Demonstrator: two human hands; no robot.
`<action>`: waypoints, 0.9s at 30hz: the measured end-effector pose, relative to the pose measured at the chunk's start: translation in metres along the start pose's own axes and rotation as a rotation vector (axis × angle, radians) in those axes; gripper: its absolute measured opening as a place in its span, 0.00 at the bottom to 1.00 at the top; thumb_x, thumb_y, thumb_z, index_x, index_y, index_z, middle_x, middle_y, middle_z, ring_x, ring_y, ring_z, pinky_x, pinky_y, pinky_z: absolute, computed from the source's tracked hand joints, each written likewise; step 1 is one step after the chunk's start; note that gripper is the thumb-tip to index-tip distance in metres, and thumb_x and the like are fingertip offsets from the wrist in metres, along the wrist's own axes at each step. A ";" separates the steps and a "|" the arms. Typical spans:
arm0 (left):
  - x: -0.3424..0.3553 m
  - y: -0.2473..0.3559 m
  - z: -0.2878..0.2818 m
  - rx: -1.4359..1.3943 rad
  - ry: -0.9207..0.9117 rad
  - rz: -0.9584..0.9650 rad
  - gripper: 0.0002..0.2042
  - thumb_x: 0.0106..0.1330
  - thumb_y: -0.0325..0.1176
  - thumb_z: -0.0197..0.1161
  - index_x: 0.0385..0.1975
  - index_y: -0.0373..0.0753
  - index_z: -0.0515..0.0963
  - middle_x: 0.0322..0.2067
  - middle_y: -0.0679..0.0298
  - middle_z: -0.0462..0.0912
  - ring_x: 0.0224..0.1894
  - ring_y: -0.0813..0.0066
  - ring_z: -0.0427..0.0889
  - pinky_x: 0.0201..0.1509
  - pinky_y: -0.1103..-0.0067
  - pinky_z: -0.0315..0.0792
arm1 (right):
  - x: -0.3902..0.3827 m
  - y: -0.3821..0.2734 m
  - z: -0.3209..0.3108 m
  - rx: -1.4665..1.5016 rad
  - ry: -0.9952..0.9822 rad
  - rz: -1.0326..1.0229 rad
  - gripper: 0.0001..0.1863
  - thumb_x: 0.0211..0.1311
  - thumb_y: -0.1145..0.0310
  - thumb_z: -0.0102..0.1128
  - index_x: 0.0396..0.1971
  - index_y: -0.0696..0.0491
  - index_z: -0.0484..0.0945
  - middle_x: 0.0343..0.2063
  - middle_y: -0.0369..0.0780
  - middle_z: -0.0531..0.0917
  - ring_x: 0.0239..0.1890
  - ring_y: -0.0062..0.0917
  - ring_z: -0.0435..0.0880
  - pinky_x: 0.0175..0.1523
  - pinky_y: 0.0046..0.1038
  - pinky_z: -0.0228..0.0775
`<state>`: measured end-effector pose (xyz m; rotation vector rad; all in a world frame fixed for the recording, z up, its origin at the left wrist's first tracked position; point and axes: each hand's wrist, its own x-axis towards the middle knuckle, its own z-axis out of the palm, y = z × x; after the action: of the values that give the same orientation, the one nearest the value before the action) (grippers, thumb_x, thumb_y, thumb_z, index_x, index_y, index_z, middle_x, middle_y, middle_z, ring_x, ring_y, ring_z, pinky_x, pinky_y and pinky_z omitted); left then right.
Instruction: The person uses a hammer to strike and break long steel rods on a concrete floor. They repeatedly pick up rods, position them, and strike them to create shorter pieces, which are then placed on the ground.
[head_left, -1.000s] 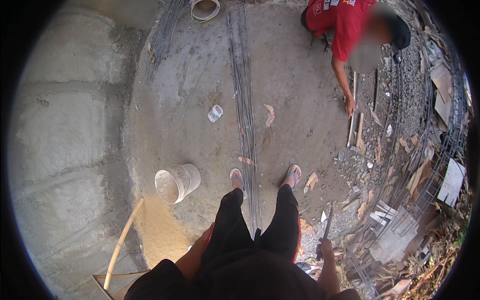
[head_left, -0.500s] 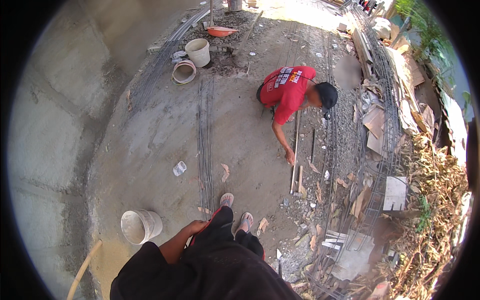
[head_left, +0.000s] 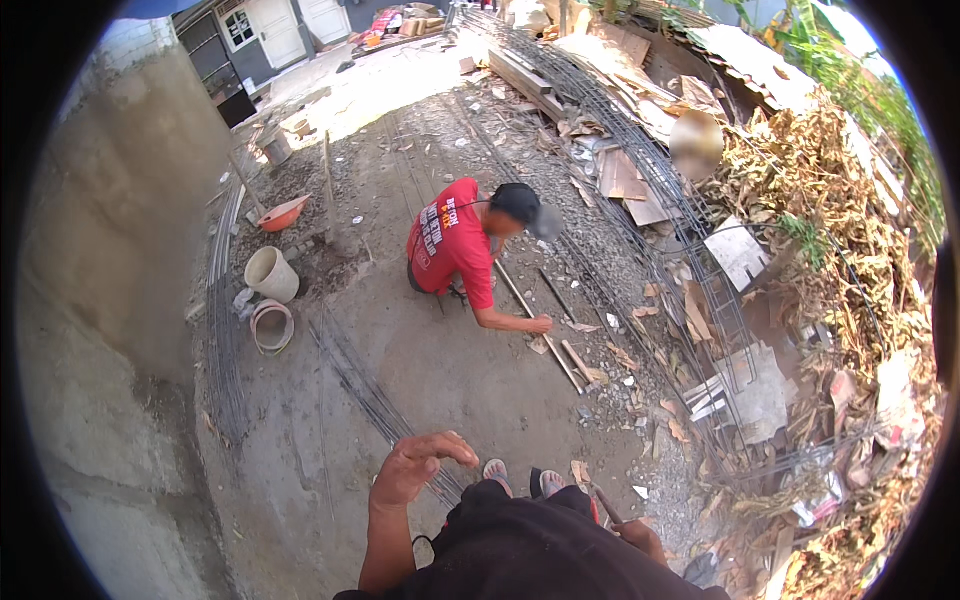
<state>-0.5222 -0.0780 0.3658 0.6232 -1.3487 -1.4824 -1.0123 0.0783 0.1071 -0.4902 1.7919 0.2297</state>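
Observation:
My left hand (head_left: 405, 475) is raised in front of my body, fingers loosely stretched and thumb apart, with nothing in it. It hangs above a bundle of thin steel rods (head_left: 370, 390) on the ground. Low at my right side, my right hand (head_left: 642, 540) is closed round a thin, dark, stick-like tool (head_left: 606, 504); its exact kind is unclear. Ahead of me a co-worker in a red shirt (head_left: 450, 240) and dark cap crouches. The co-worker's hand (head_left: 541, 325) reaches to a long thin bar (head_left: 540, 330) lying on the gravel beside a short wooden stick (head_left: 577, 362).
A pale bucket (head_left: 272, 275) and a tipped one (head_left: 272, 328) stand at the left, near an orange shovel blade (head_left: 284, 214). Rebar cages (head_left: 640, 150) run along the right, beside dry leaves (head_left: 850, 210) and boards (head_left: 625, 180). A concrete wall (head_left: 110, 330) rises at the left.
My view has swung rightward and up. My left hand has risen from beside my leg, and my right hand has come into view. The co-worker still crouches, with an arm stretched to the bar.

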 end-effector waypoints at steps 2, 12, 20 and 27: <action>0.042 0.066 0.024 -0.298 -0.425 0.358 0.21 0.75 0.46 0.58 0.44 0.30 0.84 0.41 0.48 0.86 0.45 0.56 0.85 0.50 0.64 0.77 | 0.043 0.035 0.018 0.066 -0.024 0.048 0.21 0.68 0.52 0.62 0.26 0.57 0.81 0.17 0.39 0.79 0.16 0.27 0.77 0.22 0.36 0.64; 0.127 0.163 0.101 -0.678 -1.378 0.533 0.13 0.74 0.34 0.59 0.54 0.41 0.80 0.57 0.54 0.80 0.57 0.50 0.81 0.62 0.51 0.72 | 0.014 0.096 0.103 0.460 0.048 0.140 0.21 0.69 0.52 0.61 0.23 0.54 0.80 0.15 0.38 0.79 0.15 0.28 0.76 0.24 0.37 0.64; 0.148 0.155 0.119 -0.476 -1.479 0.386 0.11 0.75 0.37 0.54 0.45 0.41 0.81 0.52 0.58 0.82 0.49 0.53 0.85 0.52 0.55 0.80 | 0.001 0.124 0.146 0.567 -0.109 0.192 0.26 0.71 0.49 0.56 0.17 0.51 0.76 0.12 0.38 0.75 0.14 0.27 0.71 0.24 0.37 0.60; 0.130 0.135 0.112 -0.694 -1.297 0.373 0.15 0.74 0.48 0.54 0.54 0.54 0.81 0.58 0.71 0.81 0.55 0.59 0.83 0.59 0.53 0.74 | 0.010 0.129 0.182 0.685 -0.165 0.184 0.23 0.71 0.51 0.56 0.19 0.52 0.75 0.14 0.39 0.74 0.15 0.27 0.71 0.24 0.36 0.60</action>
<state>-0.6241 -0.1307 0.5514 -1.1747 -1.5169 -1.9017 -0.9129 0.2649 0.0343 0.1775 1.6274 -0.2142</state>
